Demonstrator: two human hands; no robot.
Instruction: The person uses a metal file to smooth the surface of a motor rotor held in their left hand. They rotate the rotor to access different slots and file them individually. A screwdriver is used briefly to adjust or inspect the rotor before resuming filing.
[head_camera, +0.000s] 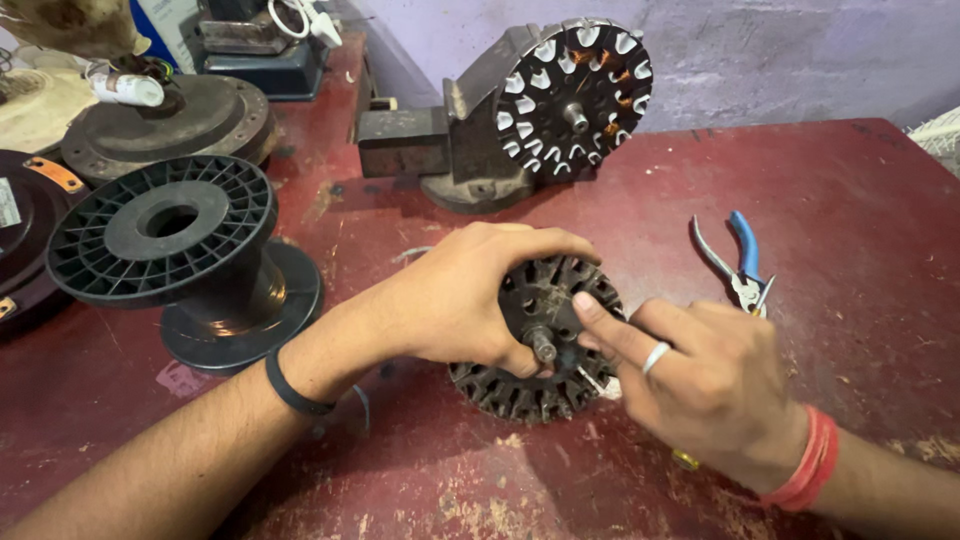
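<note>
Both hands on slotted stator core.
Left hand (455, 295) grips stator core (535, 340) flat on surface (850, 200), shaft upright; right hand (700, 375) fingertips press its slots.

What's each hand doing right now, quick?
Left hand: closed around the slotted stator core, holding it on the table.
Right hand: holds nothing visible, index fingertip pressing the core's face.

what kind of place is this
Likely a motor-rewinding workshop: both hands work a slotted round metal stator core on a worn red bench, with an empty black plastic wire spool and blue-handled pliers nearby.
</note>
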